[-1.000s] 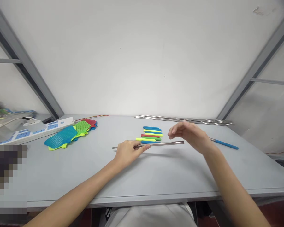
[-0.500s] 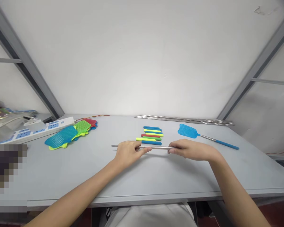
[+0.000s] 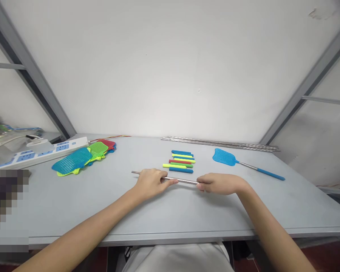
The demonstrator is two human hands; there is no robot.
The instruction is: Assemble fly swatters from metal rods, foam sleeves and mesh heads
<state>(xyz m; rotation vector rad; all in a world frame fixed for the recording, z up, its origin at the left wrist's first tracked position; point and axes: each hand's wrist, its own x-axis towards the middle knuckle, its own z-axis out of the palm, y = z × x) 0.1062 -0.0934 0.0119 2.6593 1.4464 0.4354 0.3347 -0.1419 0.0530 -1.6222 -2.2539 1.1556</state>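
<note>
A thin metal rod (image 3: 185, 181) is held just above the table between my two hands, sloping slightly down to the right. My left hand (image 3: 151, 183) is closed around it near its left part, with a short end sticking out past the fingers. The fingers of my right hand (image 3: 217, 183) pinch the rod's right end, which they cover. Right behind the rod lie several coloured handle sleeves (image 3: 181, 170) in blue, yellow, red and green, side by side. To the right rests a blue fly swatter (image 3: 225, 157) with a metal shaft and blue grip.
Fly swatter heads (image 3: 73, 160) in blue, yellow, green and red overlap at the left. Behind them runs a white power strip (image 3: 70, 144) with cables. A bundle of metal rods (image 3: 221, 143) lies along the wall (image 3: 170, 68). Metal frame posts flank the table (image 3: 124, 223).
My right hand has moved left and slightly down along with the rod's right end, so the rod now tilts down to the right. My left hand keeps its hold.
</note>
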